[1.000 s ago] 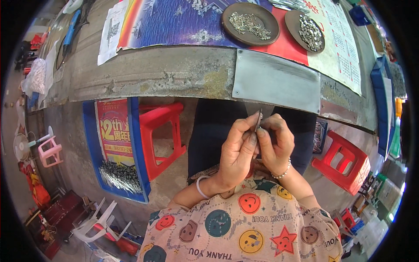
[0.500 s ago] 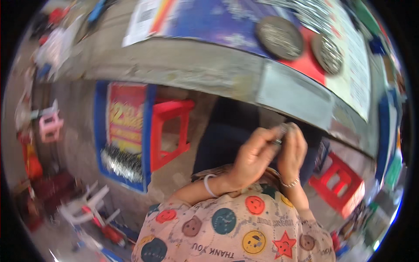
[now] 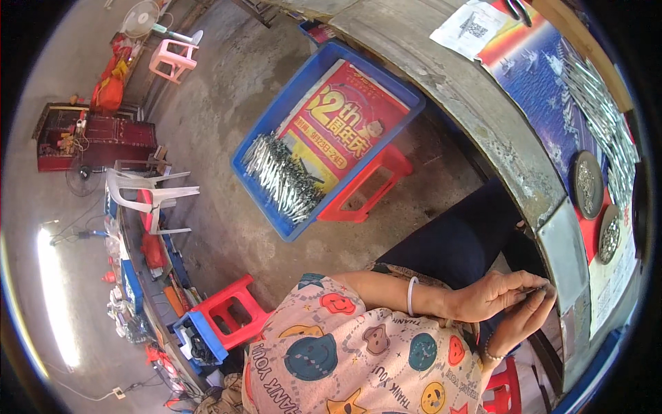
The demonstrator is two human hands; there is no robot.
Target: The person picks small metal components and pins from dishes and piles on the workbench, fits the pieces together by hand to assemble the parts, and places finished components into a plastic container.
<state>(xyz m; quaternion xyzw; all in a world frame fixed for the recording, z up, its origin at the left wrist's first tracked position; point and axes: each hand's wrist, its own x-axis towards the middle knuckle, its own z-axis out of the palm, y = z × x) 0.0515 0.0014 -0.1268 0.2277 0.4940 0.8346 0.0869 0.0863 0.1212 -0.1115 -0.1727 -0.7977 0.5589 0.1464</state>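
With my left hand point(image 3: 489, 297) and right hand point(image 3: 518, 324), I pinch a small dark piece point(image 3: 532, 292) (mostly hidden, so I can't tell its shape), fingertips closed narrow, just beside the surface point(image 3: 493, 114). Two round dishes point(image 3: 592, 207) of metal parts rest up there; a blue tray point(image 3: 386, 83) holds silvery strips point(image 3: 283, 179).
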